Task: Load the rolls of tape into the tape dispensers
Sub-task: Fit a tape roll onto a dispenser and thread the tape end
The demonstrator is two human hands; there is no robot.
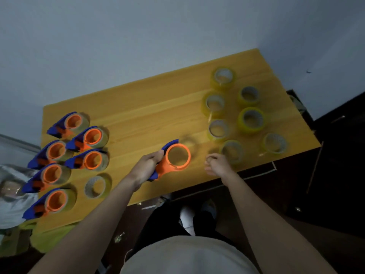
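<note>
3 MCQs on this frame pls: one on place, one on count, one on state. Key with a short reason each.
1. Where do the loaded dispensers sit on the table?
A. left side
B. right side
C. far edge, centre

2. How many loose tape rolls lie in the right-hand group?
A. four
B. seven
C. ten

3. The dispenser in the left hand is:
A. loaded with tape
B. empty
C. lying on the table

Key: 1 A, six dispensers with rolls, such as this one, cluster at left. 2 B, seven rolls, nearest one by the right hand. 3 B, its orange ring is bare, with wood visible through it.
</note>
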